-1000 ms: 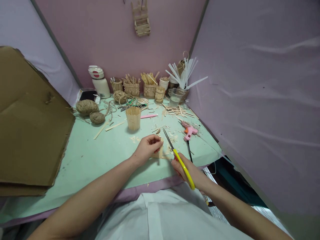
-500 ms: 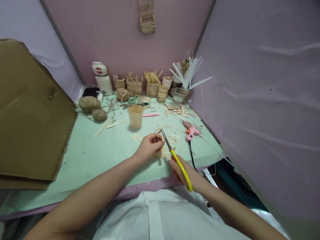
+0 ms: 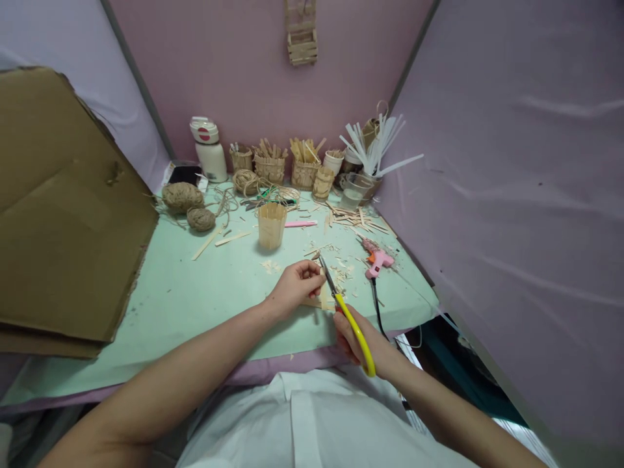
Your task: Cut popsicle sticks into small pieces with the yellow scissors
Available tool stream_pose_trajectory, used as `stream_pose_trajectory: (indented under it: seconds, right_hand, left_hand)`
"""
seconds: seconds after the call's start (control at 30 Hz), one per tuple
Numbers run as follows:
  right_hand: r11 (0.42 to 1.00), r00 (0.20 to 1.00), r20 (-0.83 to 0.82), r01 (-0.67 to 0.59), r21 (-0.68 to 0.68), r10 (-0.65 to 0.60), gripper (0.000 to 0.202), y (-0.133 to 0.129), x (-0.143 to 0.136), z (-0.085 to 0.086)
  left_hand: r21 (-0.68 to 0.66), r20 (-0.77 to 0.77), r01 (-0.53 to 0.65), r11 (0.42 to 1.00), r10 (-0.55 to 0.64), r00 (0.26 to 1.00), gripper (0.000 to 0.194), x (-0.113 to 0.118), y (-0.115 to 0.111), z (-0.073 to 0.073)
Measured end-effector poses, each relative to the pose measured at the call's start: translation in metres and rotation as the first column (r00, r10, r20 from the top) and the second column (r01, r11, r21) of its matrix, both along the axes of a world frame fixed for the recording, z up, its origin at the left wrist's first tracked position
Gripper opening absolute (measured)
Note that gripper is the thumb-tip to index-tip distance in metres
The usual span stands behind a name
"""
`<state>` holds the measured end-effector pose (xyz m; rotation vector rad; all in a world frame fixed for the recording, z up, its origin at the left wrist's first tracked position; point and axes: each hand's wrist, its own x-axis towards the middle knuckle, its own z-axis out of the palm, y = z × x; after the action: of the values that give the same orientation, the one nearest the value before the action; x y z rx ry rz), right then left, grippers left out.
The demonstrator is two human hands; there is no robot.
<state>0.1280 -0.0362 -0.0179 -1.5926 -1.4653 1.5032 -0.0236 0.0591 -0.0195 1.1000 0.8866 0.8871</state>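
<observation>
My right hand (image 3: 353, 331) is wrapped round the handles of scissors (image 3: 351, 325) with a yellow grip, a bit of red showing beneath. The scissor blades point away from me and lie close against the fingertips of my left hand (image 3: 299, 285). Those left fingers are pinched together on a pale wooden stick (image 3: 323, 296), mostly hidden behind the fingers and blades. Small wood shavings (image 3: 341, 270) are scattered just beyond the blades. A cup made of wooden sticks (image 3: 272, 226) stands upright beyond my left hand.
A pink glue gun (image 3: 378, 261) with a black cord lies to the right. Loose sticks (image 3: 358, 220) and a pink pen-like tool (image 3: 301, 224) lie farther back. Twine balls (image 3: 182, 197), a white bottle (image 3: 212, 159) and stick-filled holders (image 3: 270, 170) line the back. Cardboard (image 3: 63, 214) stands at left.
The view has shifted slightly, so the background sits farther right. Both hands keep nearly the same place, with the scissor blades still beside the left fingertips.
</observation>
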Motion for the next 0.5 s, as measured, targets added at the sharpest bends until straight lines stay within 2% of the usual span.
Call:
stream_pose_trajectory:
  seconds: [0.23,0.5]
  right_hand:
    - [0.999,1.0,-0.019,0.003,-0.033,-0.004,0.053,-0.0007,0.0002,-0.0039]
    - [0.999,1.0,-0.003,-0.011,-0.039,0.011,0.053,-0.0017,-0.0018,0.0021]
  left_hand:
    - [-0.038,-0.012,0.003,0.999,-0.003,1.0,0.019,0.0007,0.0001,0.0003]
    - [-0.068,0.005,0.012,0.998,-0.012,1.0,0.022,0.0008,-0.0002,-0.0014]
